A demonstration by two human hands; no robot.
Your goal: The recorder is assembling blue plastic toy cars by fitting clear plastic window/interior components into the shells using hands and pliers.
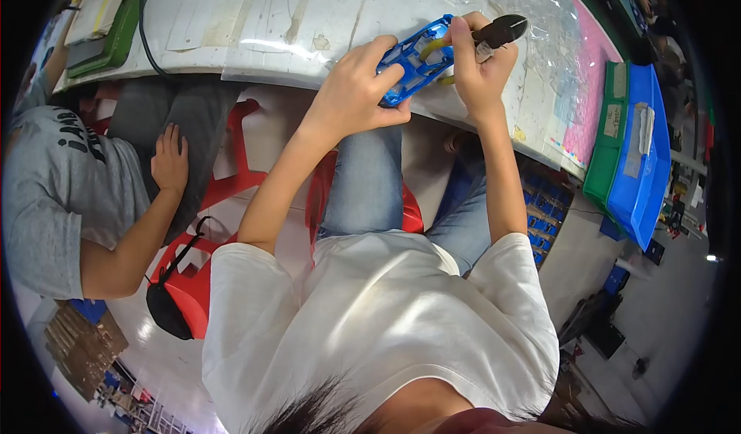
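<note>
The blue plastic frame is gripped by the left hand; cutters, clasped in the right hand, are held at its right end

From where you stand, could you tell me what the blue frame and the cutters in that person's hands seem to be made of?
The blue frame looks like moulded plastic: glossy, saturated blue, with thin ribs and open cut-outs. The cutters seem to have dark metal jaws with a dull sheen; their yellow grips look like soft plastic or rubber, though the right hand hides most of them. The left hand steadies the frame.
</note>
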